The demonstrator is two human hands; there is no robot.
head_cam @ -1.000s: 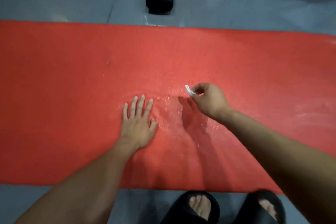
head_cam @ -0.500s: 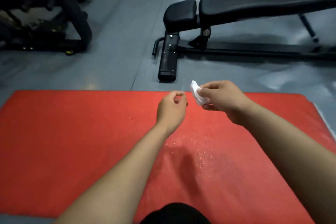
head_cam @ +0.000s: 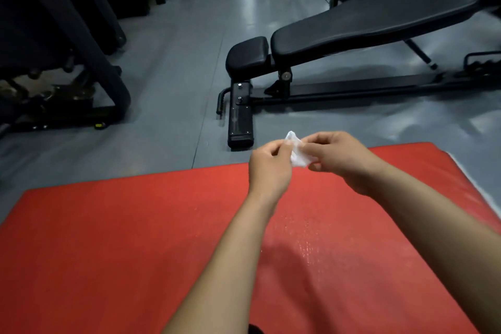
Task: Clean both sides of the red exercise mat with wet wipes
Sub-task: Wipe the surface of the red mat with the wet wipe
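Red exercise mat (head_cam: 135, 238) lies flat, wet sheen mid-surface. Left hand (head_cam: 269, 168) is off the mat now, pinching the wet wipe (head_cam: 296, 153) that right hand (head_cam: 339, 160) also grips, both raised (refolding, likely). Wiping paused; underside still to do.

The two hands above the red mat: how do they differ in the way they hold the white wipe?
The right hand covers much of the wet wipe with its curled fingers, while the left hand only pinches the wipe's left edge at its fingertips. The right hand comes in from the right with its back facing the camera; the left hand reaches up from below. Both hands are raised above the red mat, and both grip the same wipe.
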